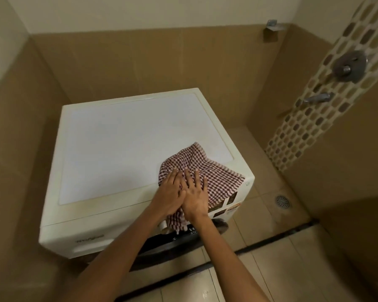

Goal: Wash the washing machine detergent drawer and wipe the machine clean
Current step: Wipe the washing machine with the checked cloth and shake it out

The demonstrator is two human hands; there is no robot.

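Note:
A white front-loading washing machine (118,144) stands against the tiled wall, seen from above. A red-and-white checked cloth (216,171) lies on the front right part of its top and hangs over the front edge. My left hand (168,195) and my right hand (194,192) lie side by side on the cloth, fingers straight, pressing it flat onto the top. The closed detergent drawer front (83,247) shows at the machine's front left. The dark door (172,243) shows below my arms.
Beige tiled walls close in on the left and behind the machine. A shower valve (349,66) and a tap (316,98) stick out of the mosaic strip on the right wall. A floor drain (283,201) sits in the tiled floor to the right.

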